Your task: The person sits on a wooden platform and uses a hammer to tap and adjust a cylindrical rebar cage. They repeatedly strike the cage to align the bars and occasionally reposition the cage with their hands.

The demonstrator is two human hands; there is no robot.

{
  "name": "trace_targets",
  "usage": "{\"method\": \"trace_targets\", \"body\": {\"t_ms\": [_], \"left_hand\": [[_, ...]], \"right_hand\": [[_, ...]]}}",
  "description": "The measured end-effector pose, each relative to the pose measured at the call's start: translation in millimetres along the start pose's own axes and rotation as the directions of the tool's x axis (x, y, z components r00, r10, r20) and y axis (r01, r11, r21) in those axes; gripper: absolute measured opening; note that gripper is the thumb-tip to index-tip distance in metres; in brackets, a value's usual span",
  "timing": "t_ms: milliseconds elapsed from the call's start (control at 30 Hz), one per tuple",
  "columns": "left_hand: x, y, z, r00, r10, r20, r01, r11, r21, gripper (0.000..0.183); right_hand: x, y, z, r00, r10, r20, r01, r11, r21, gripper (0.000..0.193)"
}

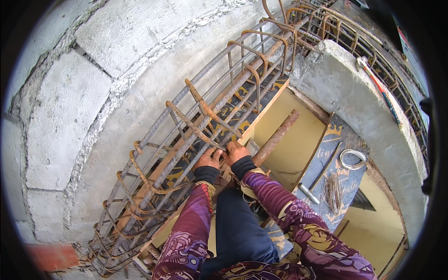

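A long rebar cage (200,123) of straight ribbed bars and rusty bent stirrups runs diagonally before me. My left hand (208,159) is at its near lower bar, fingers bent and closed beside the end of a rusty stirrup (196,129). Right against it, my right hand (236,153) has its fingers curled down by the same bar. The two hands almost meet at the fingertips. Whatever they pinch is hidden between the fingers. Another rusty stirrup (212,114) slants across the cage just above my right hand.
On a printed board (308,168) to the right lie a wire coil (352,159), a bundle of cut wires (332,195) and a hammer-like tool (309,193). A rusty pipe (275,140) crosses the opening. A red-handled tool (375,84) rests on the concrete ledge (340,84). A block wall (65,121) stands left.
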State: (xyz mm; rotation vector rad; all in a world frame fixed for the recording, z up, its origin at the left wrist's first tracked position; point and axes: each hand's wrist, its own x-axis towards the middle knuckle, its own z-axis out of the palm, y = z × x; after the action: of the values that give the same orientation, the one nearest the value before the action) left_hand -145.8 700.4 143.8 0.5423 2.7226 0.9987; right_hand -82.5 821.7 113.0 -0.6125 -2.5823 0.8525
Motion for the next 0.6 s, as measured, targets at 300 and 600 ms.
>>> {"method": "trace_targets", "body": {"t_ms": [300, 600], "left_hand": [[-1.9, 0.4, 1.1, 0.987, 0.152, -0.042, -0.152, 0.988, 0.013, 0.035], [4.3, -10.9, 11.8, 0.993, 0.094, -0.065, -0.085, 0.988, 0.131, 0.036]], "right_hand": [[2.6, 7.1, 2.5, 0.997, -0.076, -0.008, 0.076, 0.997, 0.010, 0.022], [-1.4, 11.7, 3.3, 0.987, -0.160, -0.030, 0.154, 0.979, -0.136, 0.021]]}}
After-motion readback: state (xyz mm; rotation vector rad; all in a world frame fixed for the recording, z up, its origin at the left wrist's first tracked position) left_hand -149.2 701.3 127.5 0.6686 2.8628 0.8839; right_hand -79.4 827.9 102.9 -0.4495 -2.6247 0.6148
